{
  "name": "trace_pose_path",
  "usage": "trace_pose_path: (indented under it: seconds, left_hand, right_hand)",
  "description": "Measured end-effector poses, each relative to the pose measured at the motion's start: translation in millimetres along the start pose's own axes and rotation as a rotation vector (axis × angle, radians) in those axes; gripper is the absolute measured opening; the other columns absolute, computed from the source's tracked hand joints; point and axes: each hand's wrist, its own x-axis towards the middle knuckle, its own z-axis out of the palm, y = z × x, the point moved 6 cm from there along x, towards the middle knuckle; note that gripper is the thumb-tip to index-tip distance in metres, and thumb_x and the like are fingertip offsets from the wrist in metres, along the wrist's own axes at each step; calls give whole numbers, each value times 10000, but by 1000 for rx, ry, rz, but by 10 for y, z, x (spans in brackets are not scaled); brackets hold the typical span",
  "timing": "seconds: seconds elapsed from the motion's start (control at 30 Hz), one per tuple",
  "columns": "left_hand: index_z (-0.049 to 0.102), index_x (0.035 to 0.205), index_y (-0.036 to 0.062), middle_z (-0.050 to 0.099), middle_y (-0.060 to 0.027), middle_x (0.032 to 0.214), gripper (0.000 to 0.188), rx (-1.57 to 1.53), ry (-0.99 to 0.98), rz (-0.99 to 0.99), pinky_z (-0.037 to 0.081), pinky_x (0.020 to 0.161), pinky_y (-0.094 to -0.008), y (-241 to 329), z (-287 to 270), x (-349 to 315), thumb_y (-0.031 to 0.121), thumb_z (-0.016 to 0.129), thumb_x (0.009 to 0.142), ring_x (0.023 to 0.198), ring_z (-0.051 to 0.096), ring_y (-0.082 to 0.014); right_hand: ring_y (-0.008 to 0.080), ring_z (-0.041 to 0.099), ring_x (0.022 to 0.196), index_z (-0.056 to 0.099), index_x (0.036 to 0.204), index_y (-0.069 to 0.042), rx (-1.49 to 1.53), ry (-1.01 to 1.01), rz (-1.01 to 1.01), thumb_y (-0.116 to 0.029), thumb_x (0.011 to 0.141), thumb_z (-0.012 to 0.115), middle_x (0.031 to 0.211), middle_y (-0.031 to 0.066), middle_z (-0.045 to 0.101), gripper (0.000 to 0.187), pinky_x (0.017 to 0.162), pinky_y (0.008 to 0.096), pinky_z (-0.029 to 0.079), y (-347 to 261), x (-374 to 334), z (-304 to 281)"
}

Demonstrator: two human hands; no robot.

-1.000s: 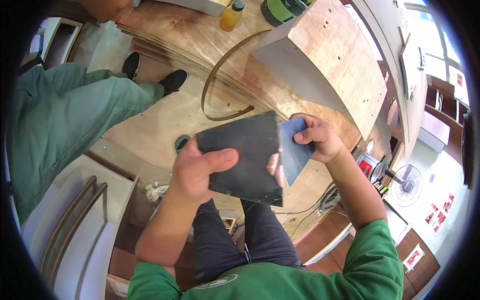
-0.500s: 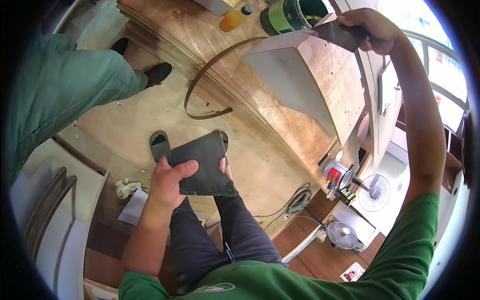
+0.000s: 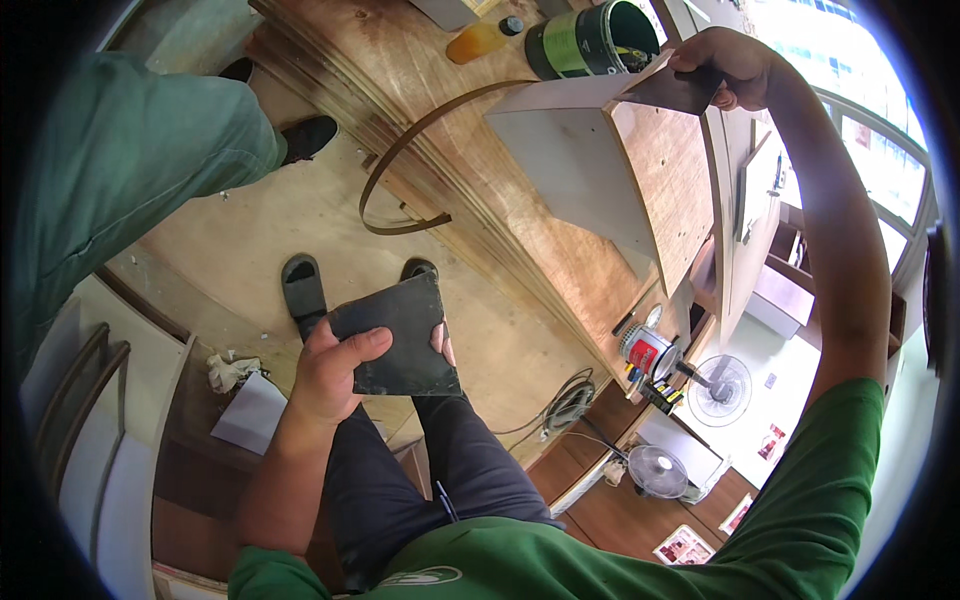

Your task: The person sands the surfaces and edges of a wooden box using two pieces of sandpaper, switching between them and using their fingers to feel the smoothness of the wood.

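My left hand [image 3: 330, 372] grips a dark, thin, roughly square plate [image 3: 400, 335], thumb on top and fingertips showing at its right edge. Stretched out to the far right, my right hand [image 3: 738, 68] pinches a smaller dark flat blade [image 3: 672, 92]. That blade lies at the far upper corner of a box-shaped panel piece [image 3: 565, 150], which has a pale face and a bare plywood side. Whether it touches the edge I cannot tell. From the panel's far edge a narrow brown strip [image 3: 372, 190] curls out over the side of the plywood stack.
Behind the panel stand a dark green bucket [image 3: 570, 45] and a bottle of amber liquid [image 3: 484, 42]. A red-and-white can [image 3: 645, 350], fans [image 3: 718, 388] and coiled cable [image 3: 570, 400] are at the right. Another person's green trouser leg [image 3: 160, 150] is at the left.
My right hand has tilted the small blade and shifted slightly left and down along the panel's corner. The left hand still holds its plate. The whole view has shifted a little.
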Motion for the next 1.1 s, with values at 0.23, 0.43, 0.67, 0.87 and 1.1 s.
trace_pose_path:
  seconds: [0.23, 0.43, 0.67, 0.87, 1.1]
  left_hand:
    - [514, 1244, -169, 654, -283, 1057, 476, -15, -55, 16, 537, 925, -482, 23, 25, -17, 129, 560, 876, 1004, 660, -384]
    - [520, 1251, -170, 654, -283, 1064, 477, -21, -13, -8, 543, 931, -481, -16, -34, -51, 117, 566, 872, 1008, 664, -383]
    - [548, 1248, -155, 665, -269, 1105, 446, 43, 59, -10, 550, 932, -449, 46, -10, -89, 94, 569, 878, 1028, 674, -352]
    - [586, 1232, -75, 688, -162, 1144, 405, -4, 134, -66, 545, 930, -380, -23, -79, -107, 36, 619, 844, 1018, 689, -253]
    - [571, 1246, -97, 686, -195, 1122, 433, 72, 162, -62, 549, 927, -412, -84, -119, -88, 67, 606, 848, 1011, 688, -293]
  right_hand:
    - [90, 420, 332, 630, 1010, 40, 0, 3, 67, -150, 885, 582, 577, 50, 539, 233, 295, 232, 330, 25, 53, 48]
    - [71, 400, 345, 611, 1054, 38, -26, 36, 61, -127, 893, 585, 645, 60, 553, 232, 300, 206, 327, -80, 6, 159]
    - [74, 388, 355, 604, 1003, 43, -24, 27, 50, -134, 902, 587, 647, 63, 532, 205, 311, 202, 336, -100, -4, 238]
    - [85, 390, 355, 600, 982, 45, -75, 70, 37, -121, 894, 593, 646, 66, 526, 189, 320, 219, 338, -184, -55, 312]
    - [85, 419, 363, 594, 1011, 42, -96, 140, 83, -132, 905, 582, 682, 74, 557, 204, 333, 203, 353, -249, -91, 427]
